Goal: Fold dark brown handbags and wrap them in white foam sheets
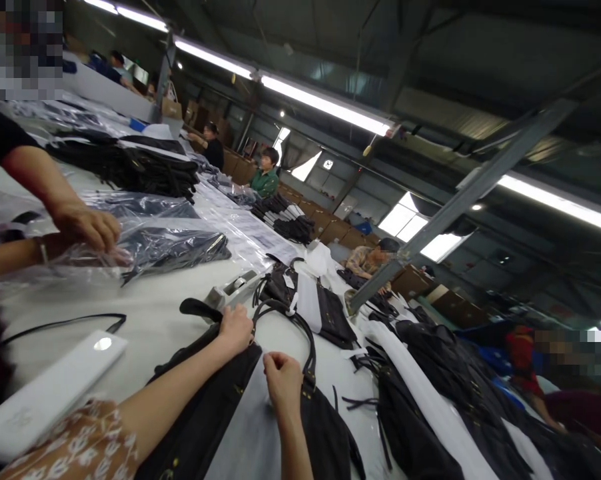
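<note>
The black bag [200, 413] lies on the white table [165, 293] in front of the person, with a pale sheet [248, 427] along its middle. The left hand [236, 330] is at the bag's top edge with curled fingers, but I cannot tell what they hold, while the right hand [283, 383] is above the pale sheet, thumb and fingertips narrowly together, perhaps around something too small to see. Beyond lies a second bag [336, 317], and a co-worker's hands [86, 225] handle clear plastic [95, 260]
</note>
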### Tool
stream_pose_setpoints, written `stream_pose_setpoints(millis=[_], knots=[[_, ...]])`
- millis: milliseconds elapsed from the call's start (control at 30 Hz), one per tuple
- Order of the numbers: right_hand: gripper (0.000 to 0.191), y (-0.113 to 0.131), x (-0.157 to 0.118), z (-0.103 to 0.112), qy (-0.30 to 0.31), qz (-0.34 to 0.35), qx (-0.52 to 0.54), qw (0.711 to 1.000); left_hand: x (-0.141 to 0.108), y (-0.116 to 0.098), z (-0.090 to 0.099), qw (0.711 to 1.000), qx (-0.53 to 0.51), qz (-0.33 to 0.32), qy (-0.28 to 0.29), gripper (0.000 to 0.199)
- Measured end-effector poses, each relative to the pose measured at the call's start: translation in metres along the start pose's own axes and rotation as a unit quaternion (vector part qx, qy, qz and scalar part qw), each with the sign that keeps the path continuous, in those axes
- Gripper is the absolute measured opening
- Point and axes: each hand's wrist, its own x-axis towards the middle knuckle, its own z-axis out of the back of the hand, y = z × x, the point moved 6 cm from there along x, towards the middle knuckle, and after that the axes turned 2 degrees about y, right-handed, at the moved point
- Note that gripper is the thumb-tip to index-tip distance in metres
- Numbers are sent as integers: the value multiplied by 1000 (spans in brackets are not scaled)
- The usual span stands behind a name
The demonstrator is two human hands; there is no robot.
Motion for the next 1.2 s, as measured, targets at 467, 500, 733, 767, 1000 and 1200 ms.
stream_pose_setpoints(millis=[467,500,733,767,1000,1200], knots=[[28,19,18,-36,-46,-16,-169,984,25,41,-18,948,-293,-39,119,28],[28,21,21,-40,-46,-17,-181,982,25,41,-19,943,-306,-41,125,29],[30,25,40,-72,-15,-6,-189,982,25,46,-26,937,-298,-75,164,30],[31,23,42,-75,-11,-7,-191,982,27,48,-27,942,-284,-73,162,27],[25,29,42,-73,100,6,-325,941,28,54,-27,969,-199,-42,137,12],[31,57,43,-44,166,63,-387,905,20,58,-7,973,-212,-36,86,15]])
